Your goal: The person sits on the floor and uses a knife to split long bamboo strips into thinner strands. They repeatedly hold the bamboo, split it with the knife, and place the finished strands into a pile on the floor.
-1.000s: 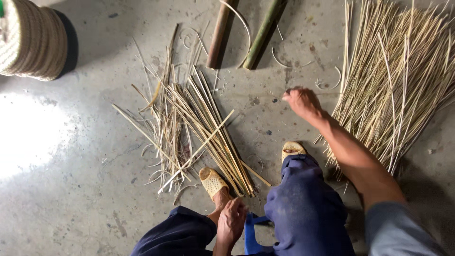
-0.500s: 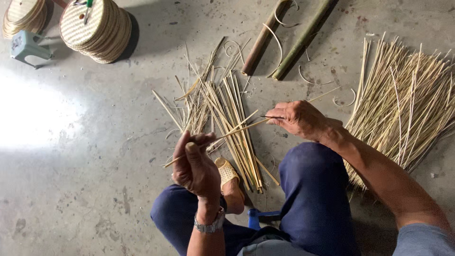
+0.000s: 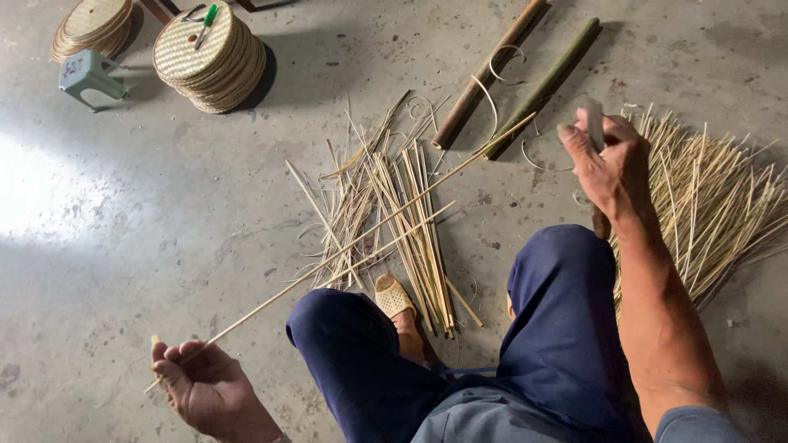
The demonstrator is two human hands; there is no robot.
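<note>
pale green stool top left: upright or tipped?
Tipped. The pale green stool lies on its side on the concrete floor, legs pointing sideways, beside the stacks of woven mats.

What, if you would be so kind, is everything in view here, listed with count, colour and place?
long strip: one, pale, held in left hand, slanting over the floor
loose strips: many, pale, floor centre
strip bundle: one heap, straw-coloured, right
poles: two, one brown, one green, top centre
woven discs: two stacks, tan, top left
pen: one, green, on nearer stack
stool: one, pale green, top left
sandal: one seen, tan, centre
left hand: shut on long strip
right hand: shut on a tool handle
</note>
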